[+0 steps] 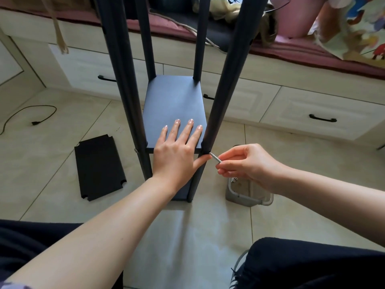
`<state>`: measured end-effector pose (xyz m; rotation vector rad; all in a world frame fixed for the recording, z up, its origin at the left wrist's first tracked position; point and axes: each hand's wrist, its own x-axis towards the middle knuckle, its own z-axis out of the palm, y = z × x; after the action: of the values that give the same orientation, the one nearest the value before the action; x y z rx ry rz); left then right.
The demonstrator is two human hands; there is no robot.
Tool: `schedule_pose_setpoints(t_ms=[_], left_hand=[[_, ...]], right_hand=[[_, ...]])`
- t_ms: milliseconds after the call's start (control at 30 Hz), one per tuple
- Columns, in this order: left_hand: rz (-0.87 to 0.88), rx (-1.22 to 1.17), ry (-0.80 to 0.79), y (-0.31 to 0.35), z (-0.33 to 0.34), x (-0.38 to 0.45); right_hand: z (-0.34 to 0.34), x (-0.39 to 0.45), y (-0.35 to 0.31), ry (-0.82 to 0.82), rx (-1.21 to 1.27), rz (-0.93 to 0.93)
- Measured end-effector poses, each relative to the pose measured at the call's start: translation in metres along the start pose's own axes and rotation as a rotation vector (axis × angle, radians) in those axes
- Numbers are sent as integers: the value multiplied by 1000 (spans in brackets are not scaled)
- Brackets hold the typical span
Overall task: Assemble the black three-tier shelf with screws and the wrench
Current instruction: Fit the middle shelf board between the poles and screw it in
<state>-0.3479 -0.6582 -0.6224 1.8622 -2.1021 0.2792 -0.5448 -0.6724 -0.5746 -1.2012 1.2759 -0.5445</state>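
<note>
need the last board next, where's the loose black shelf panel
In the head view the loose panel lies flat on the tiled floor, left of the shelf frame and the left hand.

Head view of the person's own body. Both forearms are bare to the lower frame edge. Left hand [177,151] and right hand [245,163]: short, unpainted nails, no rings or wristwear. Dark trousers [312,265] cover both legs. A patterned lilac cuff [12,285] shows at bottom left.
</note>
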Motion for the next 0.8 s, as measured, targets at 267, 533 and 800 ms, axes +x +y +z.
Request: schedule_pose_setpoints(t_ms=[267, 533, 800], left_hand=[[-2, 8, -6, 0, 2, 0], [5, 6, 25, 0, 3, 0], [7, -7, 52, -1, 5, -1]], right_hand=[[-5, 3, -1, 32, 27, -29], [-1, 3, 2, 27, 55, -38], [5, 2, 2, 33, 34, -46]])
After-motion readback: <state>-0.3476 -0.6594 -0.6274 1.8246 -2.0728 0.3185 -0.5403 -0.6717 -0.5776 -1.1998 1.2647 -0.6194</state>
